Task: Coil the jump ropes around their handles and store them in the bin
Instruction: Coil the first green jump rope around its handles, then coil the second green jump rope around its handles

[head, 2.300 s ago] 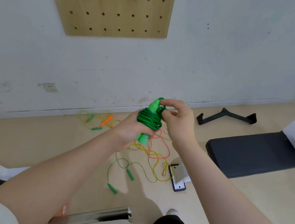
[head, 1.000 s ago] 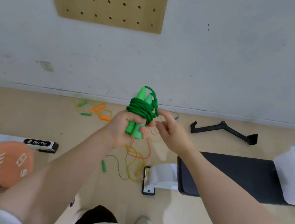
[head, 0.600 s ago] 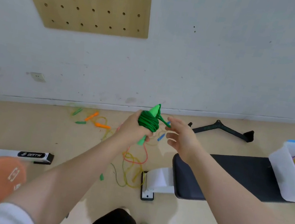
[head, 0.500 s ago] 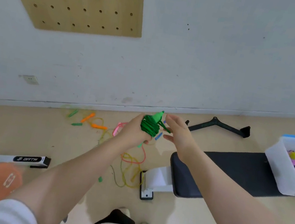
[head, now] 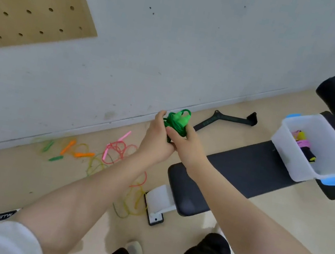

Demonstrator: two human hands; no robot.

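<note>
**Two hands closed round one coiled green rope**

Both hands were wrapped about the green jump rope (head: pixel 177 121), held in mid-air above the floor, with the handle tips poking out at the top. The left hand (head: pixel 156 138) was curled around the bundle from the left; the right hand (head: pixel 186 140) was closed on it from the right, thumb laid across the coils. The bundle looked ready to be stored. For that to be done well, the loose end should be kept trapped under a finger so the coils cannot spring open, and the bundle should be carried over the bench pad (head: pixel 241 173) and lowered into the white bin (head: pixel 288 148), not tossed. Other ropes were left tangled on the floor: a pink rope (head: pixel 118 148) and a yellow rope (head: pixel 130 207).

Half a second earlier, the right hand had been spread open just beside the bundle; by now it had been closed onto it. The bin was also seen nearer and larger.
</note>
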